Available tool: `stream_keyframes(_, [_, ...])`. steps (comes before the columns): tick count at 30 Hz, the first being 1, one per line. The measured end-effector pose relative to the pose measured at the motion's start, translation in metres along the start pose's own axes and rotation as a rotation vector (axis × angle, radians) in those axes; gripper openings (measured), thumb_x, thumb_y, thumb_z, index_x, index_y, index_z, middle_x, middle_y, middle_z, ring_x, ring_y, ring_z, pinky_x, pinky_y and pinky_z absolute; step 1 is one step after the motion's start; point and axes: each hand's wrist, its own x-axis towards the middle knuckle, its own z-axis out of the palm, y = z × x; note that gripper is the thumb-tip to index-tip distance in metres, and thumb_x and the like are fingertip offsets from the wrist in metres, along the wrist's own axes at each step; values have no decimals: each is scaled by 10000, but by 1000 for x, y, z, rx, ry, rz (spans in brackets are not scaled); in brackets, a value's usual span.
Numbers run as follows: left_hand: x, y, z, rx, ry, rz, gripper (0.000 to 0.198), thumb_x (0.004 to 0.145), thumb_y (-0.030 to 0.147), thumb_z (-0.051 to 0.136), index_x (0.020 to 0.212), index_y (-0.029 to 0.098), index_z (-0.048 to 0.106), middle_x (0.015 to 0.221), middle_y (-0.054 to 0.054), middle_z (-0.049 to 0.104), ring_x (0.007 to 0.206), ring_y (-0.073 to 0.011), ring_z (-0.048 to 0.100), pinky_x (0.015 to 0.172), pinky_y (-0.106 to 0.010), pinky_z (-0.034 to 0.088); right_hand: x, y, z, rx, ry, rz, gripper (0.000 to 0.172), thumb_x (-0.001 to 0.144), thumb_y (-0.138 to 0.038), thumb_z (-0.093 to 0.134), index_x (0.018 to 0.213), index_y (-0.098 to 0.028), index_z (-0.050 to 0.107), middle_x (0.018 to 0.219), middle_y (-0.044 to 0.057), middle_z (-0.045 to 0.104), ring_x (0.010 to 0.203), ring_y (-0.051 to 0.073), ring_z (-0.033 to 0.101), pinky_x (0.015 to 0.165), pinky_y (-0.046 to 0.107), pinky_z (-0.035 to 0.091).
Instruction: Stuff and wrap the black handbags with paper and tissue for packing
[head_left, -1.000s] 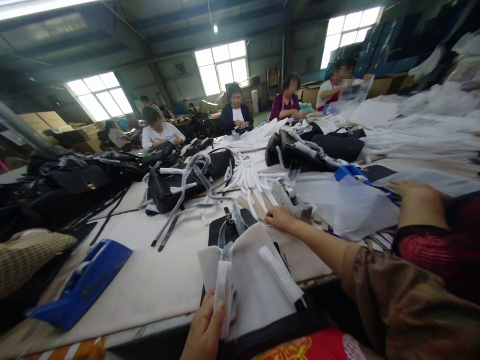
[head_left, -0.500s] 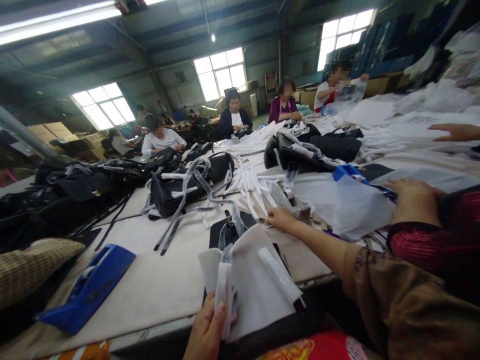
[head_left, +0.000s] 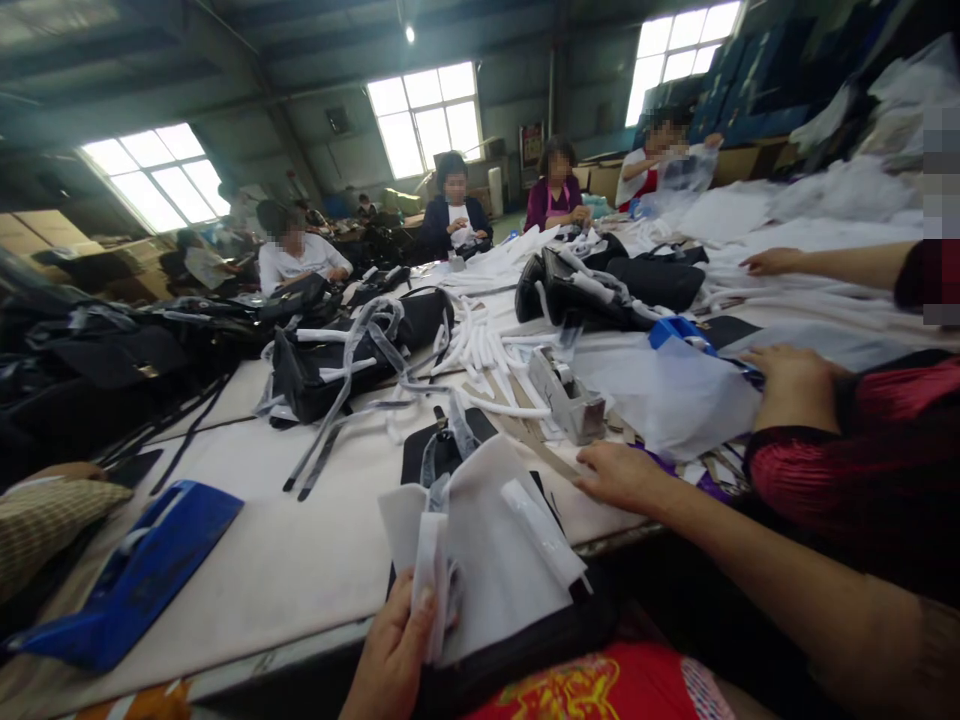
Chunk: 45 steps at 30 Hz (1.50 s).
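White foam wrapping sheet (head_left: 487, 540) lies over a black bag (head_left: 525, 640) at lower centre, its folded edge pinched by the left hand (head_left: 390, 650); the right hand (head_left: 619, 475) rests loosely open on the pale table (head_left: 300, 560) beside it.

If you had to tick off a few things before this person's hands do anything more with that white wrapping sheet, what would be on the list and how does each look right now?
1. Left hand grips the folded edge of the white sheet: ok.
2. Right hand free and on the table: ok, it lies flat and holds nothing.
3. Grey tape dispenser close to the right hand: ok, just beyond it.
4. Sheet fully covers the black bag beneath: not ok, the top and straps show.
5. Tape ready on the dispenser: cannot tell.
6. Neighbour's hand apart from the sheet: ok.
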Motion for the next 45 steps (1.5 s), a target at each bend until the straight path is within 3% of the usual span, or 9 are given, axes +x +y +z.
stream_keyframes(7, [-5,9,3,11,10,23,539,871,589,562,1181,172,708,1244,-105,680,1165,-316,600,990,-382,501,57,-44,17,232,118,56,241,805,-344,644,913,-135,694,1064,204,695,1043,348,633,867,423,439])
stream_keyframes(12, [-9,12,6,-9,49,19,553,873,599,551,1177,166,710,1220,-105,688,1133,-305,608,968,-370,506,77,-40,24,565,153,14,91,738,-237,639,691,-159,626,832,106,696,904,262,633,810,352,440])
stream_keyframes(19, [-3,9,4,-37,25,16,519,861,586,579,1157,184,720,1225,-97,686,1194,-311,582,1031,-382,473,55,-15,21,1289,122,27,252,739,-387,584,892,-187,576,564,-53,523,442,95,425,459,227,328])
stream_keyframes(25, [-2,9,4,-63,20,-10,516,870,587,564,1162,188,713,1192,-95,697,1143,-309,602,990,-387,495,32,-21,5,1738,59,-24,271,636,-377,699,780,-208,543,620,-34,537,498,87,459,465,211,344])
stream_keyframes(30, [-1,4,-1,-65,-45,14,534,882,580,560,1211,178,685,1153,-104,701,1128,-304,599,1002,-405,473,14,-44,-23,1983,-229,-173,265,744,-409,696,841,-167,645,807,46,619,732,157,600,585,266,493])
stream_keyframes(34, [-4,4,-2,-240,-97,-48,511,905,534,565,1250,165,643,1033,-93,712,964,-246,635,850,-339,512,-6,-80,-37,1860,-349,-285,416,667,-174,803,1041,-198,623,891,17,615,792,166,652,500,211,502])
stream_keyframes(38, [-5,2,-2,-455,-100,-143,479,866,542,626,1089,122,682,869,-84,710,742,-176,620,662,-260,480,-31,-121,-35,1569,-488,-323,612,733,-291,804,1263,-237,503,976,56,659,745,199,705,412,213,512])
stream_keyframes(41, [-5,1,-4,-574,-95,-180,487,826,564,662,977,101,682,737,-67,692,624,-140,581,583,-229,432,-45,-146,-23,1311,-583,-251,370,798,-463,730,996,-180,596,946,94,697,739,204,713,388,197,497])
stream_keyframes(45, [-4,3,-6,-639,-86,-179,459,818,540,680,915,91,676,719,-66,698,593,-119,564,569,-213,415,-52,-163,-6,961,-638,-154,353,840,-511,644,728,-180,590,683,33,675,441,124,595,318,185,368])
